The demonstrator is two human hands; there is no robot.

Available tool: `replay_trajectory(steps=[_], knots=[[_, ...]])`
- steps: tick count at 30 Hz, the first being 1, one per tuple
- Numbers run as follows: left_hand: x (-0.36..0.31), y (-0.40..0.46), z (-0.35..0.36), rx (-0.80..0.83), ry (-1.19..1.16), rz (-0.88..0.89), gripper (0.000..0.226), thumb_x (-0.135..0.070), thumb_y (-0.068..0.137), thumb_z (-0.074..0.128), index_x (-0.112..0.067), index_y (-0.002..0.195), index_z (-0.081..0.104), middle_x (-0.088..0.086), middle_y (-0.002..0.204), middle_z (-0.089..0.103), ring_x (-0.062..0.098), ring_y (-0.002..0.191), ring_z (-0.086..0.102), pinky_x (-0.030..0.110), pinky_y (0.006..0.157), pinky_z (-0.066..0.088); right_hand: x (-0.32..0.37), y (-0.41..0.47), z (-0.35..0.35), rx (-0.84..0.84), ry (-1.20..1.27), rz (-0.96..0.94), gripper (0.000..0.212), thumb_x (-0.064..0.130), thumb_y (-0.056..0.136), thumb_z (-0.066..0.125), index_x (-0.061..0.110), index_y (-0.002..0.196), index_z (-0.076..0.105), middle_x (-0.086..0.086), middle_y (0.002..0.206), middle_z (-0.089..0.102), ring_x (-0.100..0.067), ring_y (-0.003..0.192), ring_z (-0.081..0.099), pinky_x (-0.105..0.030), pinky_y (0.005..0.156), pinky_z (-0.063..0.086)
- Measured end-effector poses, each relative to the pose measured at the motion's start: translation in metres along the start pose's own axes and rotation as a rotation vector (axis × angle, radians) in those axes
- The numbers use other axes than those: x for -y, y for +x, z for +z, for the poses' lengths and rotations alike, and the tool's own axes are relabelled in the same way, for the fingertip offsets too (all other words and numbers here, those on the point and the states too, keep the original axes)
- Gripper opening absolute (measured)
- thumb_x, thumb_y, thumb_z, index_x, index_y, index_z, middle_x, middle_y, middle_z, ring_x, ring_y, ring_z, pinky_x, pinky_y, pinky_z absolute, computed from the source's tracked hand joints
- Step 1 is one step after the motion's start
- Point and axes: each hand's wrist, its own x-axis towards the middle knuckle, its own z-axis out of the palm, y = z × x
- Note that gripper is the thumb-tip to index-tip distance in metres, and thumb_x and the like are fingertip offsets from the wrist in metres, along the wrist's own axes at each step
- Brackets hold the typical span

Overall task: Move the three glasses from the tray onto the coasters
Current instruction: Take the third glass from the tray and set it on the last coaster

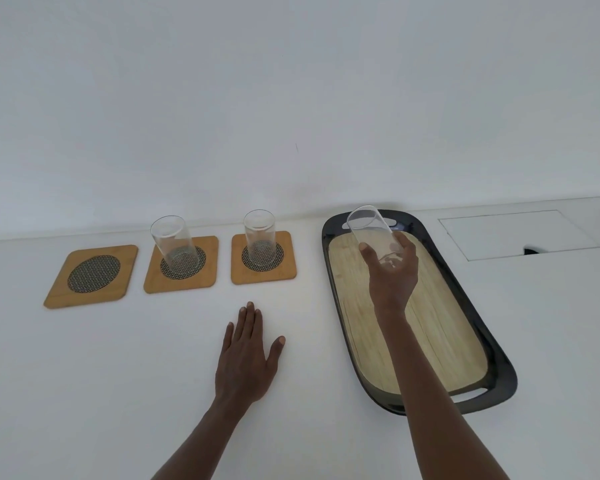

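Three square wooden coasters with dark mesh centres lie in a row on the white table. The left coaster (91, 276) is bare. A clear glass (174, 245) stands on the middle coaster (182, 266), and another clear glass (260, 239) stands on the right coaster (263, 258). My right hand (392, 271) grips the lower part of a third clear glass (371, 232) over the far end of the black tray (492, 344) with its wooden floor. My left hand (248, 355) rests flat on the table, fingers spread, in front of the right coaster.
A white rectangular hatch (518, 233) with a small dark notch is set into the table to the right of the tray. A white wall rises behind the table's far edge.
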Motion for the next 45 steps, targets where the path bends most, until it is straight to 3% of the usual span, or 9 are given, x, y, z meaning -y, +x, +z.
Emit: replay_trajectory(steps=[4,10,12,16,18,22,26,31,45], knots=[[0.001,0.0,0.001,0.001,0.0,0.003,0.079,-0.062,0.096,0.02,-0.009,0.154,0.01,0.002,0.163,0.001,0.013,0.15,-0.004,0.037,0.122,0.006,0.004,-0.002,-0.007,-0.027,-0.032,-0.086,0.059,0.028,0.073,0.085,0.024,0.126,0.059,-0.003,0.113,0.055,-0.016,0.093,0.054,-0.004,0.071,0.043],[0.001,-0.001,0.001,-0.015,0.001,0.005,0.079,-0.062,0.096,0.02,-0.008,0.154,0.014,0.003,0.162,0.003,0.013,0.15,-0.001,0.037,0.122,0.007,0.012,-0.005,-0.013,-0.063,0.001,-0.146,0.068,0.024,0.068,0.086,0.017,0.125,0.049,0.004,0.116,0.056,-0.015,0.102,0.055,-0.031,0.078,0.057],[0.001,-0.001,0.002,-0.012,0.007,0.005,0.079,-0.062,0.096,0.019,-0.008,0.154,0.012,0.003,0.162,0.002,0.012,0.15,-0.002,0.036,0.122,0.006,0.014,-0.004,-0.015,-0.05,0.01,-0.152,0.068,0.024,0.068,0.088,0.016,0.123,0.048,0.001,0.116,0.058,-0.018,0.103,0.056,-0.027,0.079,0.057],[0.001,0.0,0.001,-0.022,-0.001,0.005,0.079,-0.061,0.096,0.021,-0.007,0.153,0.015,0.003,0.162,0.005,0.013,0.15,0.0,0.037,0.122,0.008,0.017,-0.001,-0.017,-0.024,-0.004,-0.177,0.07,0.028,0.07,0.088,0.015,0.127,0.049,-0.002,0.118,0.058,-0.017,0.104,0.056,-0.001,0.073,0.042],[0.001,0.0,0.001,-0.018,-0.001,0.003,0.079,-0.061,0.096,0.021,-0.008,0.154,0.014,0.003,0.162,0.004,0.012,0.15,-0.001,0.036,0.122,0.007,0.018,-0.001,-0.018,-0.015,0.002,-0.18,0.07,0.031,0.071,0.087,0.017,0.128,0.049,0.0,0.119,0.058,-0.014,0.104,0.056,-0.003,0.074,0.043],[0.001,-0.001,0.001,-0.013,0.001,0.005,0.078,-0.061,0.096,0.021,-0.008,0.154,0.013,0.003,0.162,0.002,0.012,0.149,-0.002,0.036,0.122,0.006,0.02,-0.005,-0.017,-0.022,0.023,-0.179,0.068,0.027,0.073,0.086,0.021,0.129,0.049,0.006,0.118,0.059,-0.011,0.104,0.059,-0.021,0.082,0.051],[0.001,0.0,0.001,-0.012,-0.002,0.0,0.078,-0.061,0.096,0.021,-0.009,0.154,0.014,0.003,0.162,0.003,0.013,0.15,-0.001,0.038,0.122,0.008,0.025,-0.008,-0.017,-0.038,0.063,-0.141,0.072,0.02,0.073,0.086,0.015,0.131,0.045,0.005,0.121,0.057,-0.012,0.101,0.059,-0.005,0.073,0.048],[0.001,0.0,0.001,-0.002,0.01,-0.002,0.078,-0.061,0.096,0.019,-0.009,0.154,0.011,0.003,0.163,0.001,0.013,0.15,-0.004,0.037,0.122,0.007,0.024,-0.008,-0.017,-0.014,0.019,-0.147,0.069,0.02,0.069,0.086,0.016,0.126,0.048,0.005,0.118,0.06,-0.012,0.105,0.06,-0.029,0.079,0.058],[0.005,-0.004,-0.006,0.038,-0.106,0.049,0.084,-0.065,0.093,0.016,-0.006,0.153,0.011,0.004,0.162,-0.005,0.013,0.149,-0.009,0.031,0.12,-0.002,0.043,-0.031,-0.024,0.091,0.0,-0.236,0.071,0.017,0.067,0.087,0.018,0.126,0.048,0.004,0.114,0.061,0.0,0.098,0.058,-0.007,0.074,0.048]])
